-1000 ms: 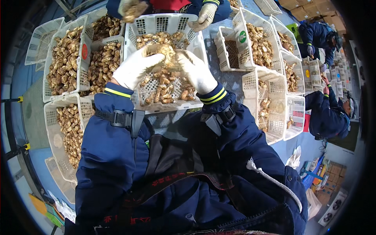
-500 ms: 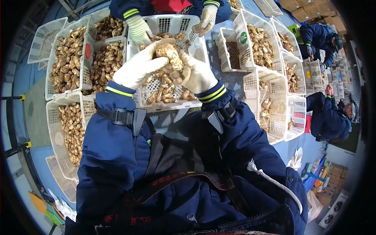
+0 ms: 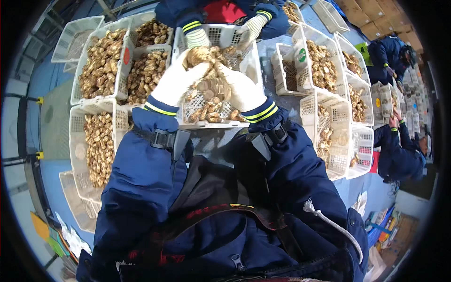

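Both my hands wear white gloves and are raised over a white plastic crate (image 3: 259,77). My left hand (image 3: 180,83) is closed around a large brown-and-cream mushroom (image 3: 199,56). From the other side, my right hand (image 3: 240,90) has its fingers curled in against the mushroom's lower part; soiled fingertips show there, and they hide some of it. Below them in the crate lie several smaller mushrooms (image 3: 209,113). Across the crate a co-worker's striped gloved left hand (image 3: 253,28) is at the far rim, and their other hand (image 3: 197,38) is partly behind my mushroom.
Crates full of mushrooms (image 3: 99,145) stand at my left, some joined side by side. More crates (image 3: 324,70) line the right, several part-filled. Two people in dark blue work farther right, near stacked cardboard boxes (image 3: 371,14). An upturned-looking pale crate (image 3: 77,40) sits at far left.
The view has shifted, so the crates appear farther right. The mushroom has tipped between my hands, its thick end now up and left. The co-worker's hands have moved slightly.
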Available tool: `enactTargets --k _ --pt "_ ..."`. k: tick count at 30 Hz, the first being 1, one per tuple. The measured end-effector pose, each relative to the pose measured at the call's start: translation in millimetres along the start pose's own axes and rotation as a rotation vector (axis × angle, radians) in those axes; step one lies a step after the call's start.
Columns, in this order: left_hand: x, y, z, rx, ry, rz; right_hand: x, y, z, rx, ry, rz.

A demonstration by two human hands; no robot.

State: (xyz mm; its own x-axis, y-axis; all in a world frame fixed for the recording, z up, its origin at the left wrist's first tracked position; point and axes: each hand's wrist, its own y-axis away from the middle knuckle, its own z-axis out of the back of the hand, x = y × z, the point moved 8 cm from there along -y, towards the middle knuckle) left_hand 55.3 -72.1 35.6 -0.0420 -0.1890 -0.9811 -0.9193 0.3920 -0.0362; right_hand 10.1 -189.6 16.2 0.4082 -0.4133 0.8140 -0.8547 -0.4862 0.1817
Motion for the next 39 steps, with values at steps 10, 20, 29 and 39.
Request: enactTargets --k 10,20,29,39 --pt "-101.1 185.0 143.2 -0.476 0.029 -0.329 6.4 -17.2 14.2 0.073 0.097 -0.053" --pt "79.0 442.2 137.3 -0.704 0.793 0.253 -16.0 -23.8 51.6 -0.266 0.374 -0.057" --pt "128.9 483.0 143.3 -0.73 0.655 0.404 -25.6 -28.5 70.0 -0.323 0.339 0.067" --pt "117.2 472.5 155.4 -0.777 0.329 0.632 -15.8 -18.5 133.6 -0.109 0.777 0.153"
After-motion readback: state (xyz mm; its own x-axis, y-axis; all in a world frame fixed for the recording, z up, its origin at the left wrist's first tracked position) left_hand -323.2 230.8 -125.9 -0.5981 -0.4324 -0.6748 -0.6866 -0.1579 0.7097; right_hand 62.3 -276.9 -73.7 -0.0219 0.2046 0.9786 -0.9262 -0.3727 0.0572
